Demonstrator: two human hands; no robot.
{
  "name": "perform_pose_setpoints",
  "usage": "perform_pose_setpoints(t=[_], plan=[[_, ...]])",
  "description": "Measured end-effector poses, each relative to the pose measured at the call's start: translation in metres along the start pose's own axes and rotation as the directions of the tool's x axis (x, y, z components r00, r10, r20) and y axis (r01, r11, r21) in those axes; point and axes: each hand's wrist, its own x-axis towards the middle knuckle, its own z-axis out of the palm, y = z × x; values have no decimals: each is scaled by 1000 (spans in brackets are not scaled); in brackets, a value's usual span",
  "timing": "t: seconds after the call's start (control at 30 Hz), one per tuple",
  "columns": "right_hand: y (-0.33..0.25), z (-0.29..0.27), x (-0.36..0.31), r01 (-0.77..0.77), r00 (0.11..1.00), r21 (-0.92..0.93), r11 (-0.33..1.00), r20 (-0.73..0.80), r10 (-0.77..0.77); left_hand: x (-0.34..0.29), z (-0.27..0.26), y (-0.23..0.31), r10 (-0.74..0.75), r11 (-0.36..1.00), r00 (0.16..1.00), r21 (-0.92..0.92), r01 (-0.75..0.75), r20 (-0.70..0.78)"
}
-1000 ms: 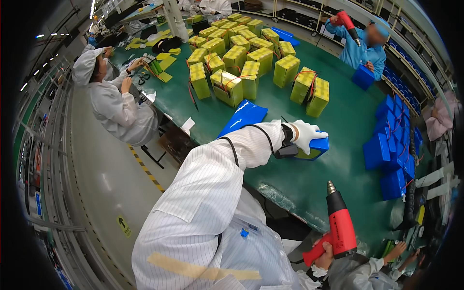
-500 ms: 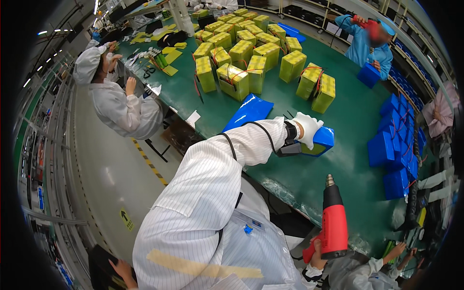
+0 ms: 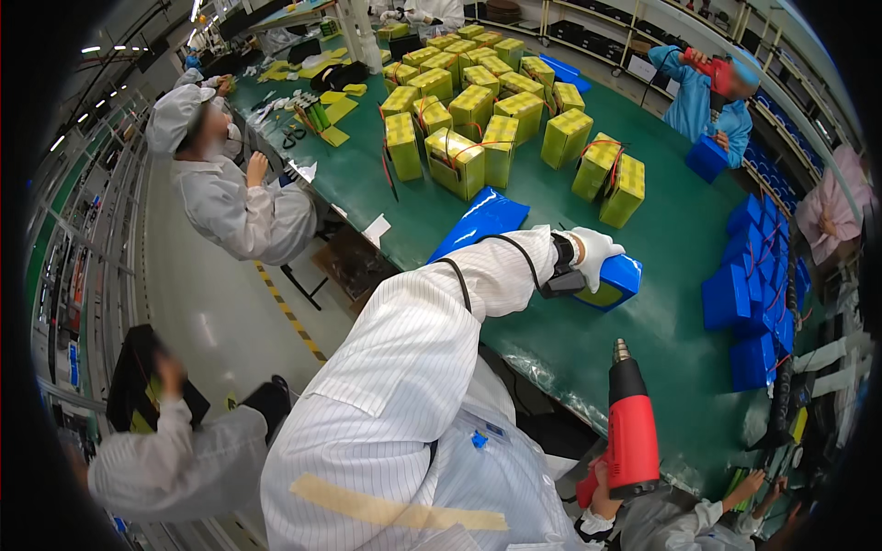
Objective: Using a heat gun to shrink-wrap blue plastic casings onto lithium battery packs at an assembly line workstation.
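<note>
My left hand, in a white glove, grips the top of a block-shaped battery pack standing on the green table. Blue plastic film covers its top and right side, while a yellow-green face shows low at the left. In my bare right hand is a red and black heat gun, its metal nozzle tilted up over the table edge, apart from the pack. The fingers wrap round its handle, partly hidden by the gun. Left of the pack, a flat blue film sleeve lies partly behind my left forearm.
Several yellow battery packs with red and black wires crowd the far table. Blue-wrapped packs are stacked at right. Across from me a co-worker in blue holds another red heat gun. Others stand left, lower left and lower right.
My left hand has turned the pack slightly, and more of its blue side shows. The heat gun has barely moved. At lower left a person carrying a dark tray has come further into view.
</note>
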Motion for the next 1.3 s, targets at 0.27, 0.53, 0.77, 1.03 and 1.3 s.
perform_pose_setpoints(t=[0.27,0.53,0.77,1.03,1.3], plan=[[-4,10,2,-17,1000,49,999,-13,18,8,-12,-5,37,998,995,42,-41,96],[-2,12,1,-7,1000,34,999,5,7,7,-17,-5,15,996,993,80,-25,116],[-11,18,-5,-2,999,-11,1000,-43,2,2,-12,1,57,992,995,109,-66,81],[1,18,-21,127,988,-448,885,-24,-154,-46,7,18,235,950,886,289,-121,-400],[-21,27,-11,327,924,-573,752,26,-381,-100,104,20,229,928,762,371,15,-605]])
